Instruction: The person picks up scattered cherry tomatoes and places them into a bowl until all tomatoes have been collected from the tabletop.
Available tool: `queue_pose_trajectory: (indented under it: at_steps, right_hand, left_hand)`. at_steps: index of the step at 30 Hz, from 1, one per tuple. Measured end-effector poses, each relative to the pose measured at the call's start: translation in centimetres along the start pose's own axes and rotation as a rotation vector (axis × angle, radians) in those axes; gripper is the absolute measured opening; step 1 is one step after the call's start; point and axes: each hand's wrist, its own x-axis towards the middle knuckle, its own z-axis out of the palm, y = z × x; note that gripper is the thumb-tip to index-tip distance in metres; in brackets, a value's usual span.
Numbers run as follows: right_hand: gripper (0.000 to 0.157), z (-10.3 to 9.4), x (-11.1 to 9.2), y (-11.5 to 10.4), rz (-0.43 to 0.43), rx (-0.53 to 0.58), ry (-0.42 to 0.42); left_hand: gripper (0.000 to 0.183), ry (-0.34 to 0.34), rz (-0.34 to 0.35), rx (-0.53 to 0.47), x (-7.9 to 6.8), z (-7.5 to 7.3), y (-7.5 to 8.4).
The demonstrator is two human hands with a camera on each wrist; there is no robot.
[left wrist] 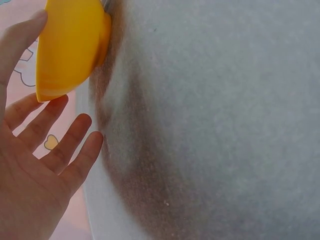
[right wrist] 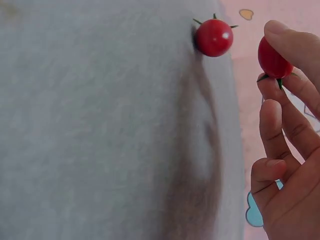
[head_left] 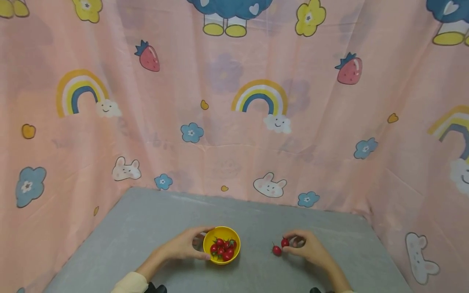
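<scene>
A yellow bowl (head_left: 222, 232) stands on the grey table, with several red cherry tomatoes (head_left: 228, 255) inside. My left hand (head_left: 185, 245) holds the bowl from its left side. In the left wrist view the thumb lies on the rim of the bowl (left wrist: 72, 50) and fingertips touch the opposite edge. To the right, my right hand (head_left: 309, 247) pinches one cherry tomato (right wrist: 274, 59) between thumb and fingers, its green leaves pointing down. Close beside it, a second cherry tomato (head_left: 276, 250) lies on the table, untouched.
The grey table (head_left: 165, 215) reaches back to a pink patterned curtain (head_left: 227, 154), which also hangs along both sides. Between the bowl and the loose tomato lies a stretch of bare tabletop.
</scene>
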Motion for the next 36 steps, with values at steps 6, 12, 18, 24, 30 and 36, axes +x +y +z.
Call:
queue_pose_trajectory:
  at_steps: [6, 12, 18, 24, 30, 36]
  right_hand:
    - [0.032, 0.3, 0.5, -0.2, -0.037, -0.015, 0.021]
    - [0.030, 1.2, 1.1, -0.5, -0.052, -0.003, 0.065]
    - [0.031, 1.9, 1.9, -1.6, -0.009, -0.029, 0.089]
    - [0.031, 2.7, 2.8, -2.5, -0.043, -0.022, 0.104]
    - [0.031, 3.8, 3.6, -3.2, -0.068, -0.013, 0.093]
    - [0.034, 4.9, 4.4, -4.0, -0.077, 0.001, 0.084]
  left_hand:
    - [0.076, -0.005, 0.005, 0.014, 0.0, 0.0, -0.1]
    - [0.075, -0.008, 0.000, 0.000, 0.0, 0.0, -0.1]
    - [0.076, -0.006, -0.002, 0.008, 0.1, 0.0, -0.1]
    - [0.076, -0.010, -0.003, 0.020, 0.1, 0.0, 0.0]
    - [0.076, -0.009, -0.001, 0.021, 0.1, 0.0, 0.0]
    - [0.077, -0.002, -0.003, 0.014, 0.1, 0.0, 0.0]
